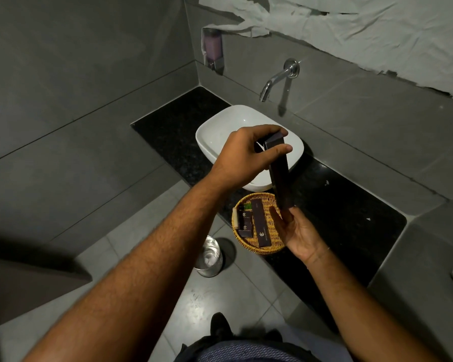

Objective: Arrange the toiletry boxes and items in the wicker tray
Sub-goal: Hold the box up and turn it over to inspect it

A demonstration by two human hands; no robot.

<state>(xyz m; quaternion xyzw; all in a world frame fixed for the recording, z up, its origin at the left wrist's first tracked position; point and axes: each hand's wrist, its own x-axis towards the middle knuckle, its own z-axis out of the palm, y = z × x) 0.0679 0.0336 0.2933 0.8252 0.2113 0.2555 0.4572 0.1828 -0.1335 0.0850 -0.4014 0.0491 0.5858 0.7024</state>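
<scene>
The left forearm reaches up from the bottom edge to the left hand (243, 155), whose fingers (277, 150) pinch the top end of a long dark box (280, 178), apparently at its open flap. The right hand (298, 233) cups the box's lower end, fingers loosely grasping it, likely to steady it upright while the flap is tucked. The box hangs just above the wicker tray (272, 202), which sits on the black desk (351, 205) just in front of the white basin (220, 131). Inside the tray lie another long box (260, 223) and small boxes (246, 223) side by side, leaving room toward the right.
</scene>
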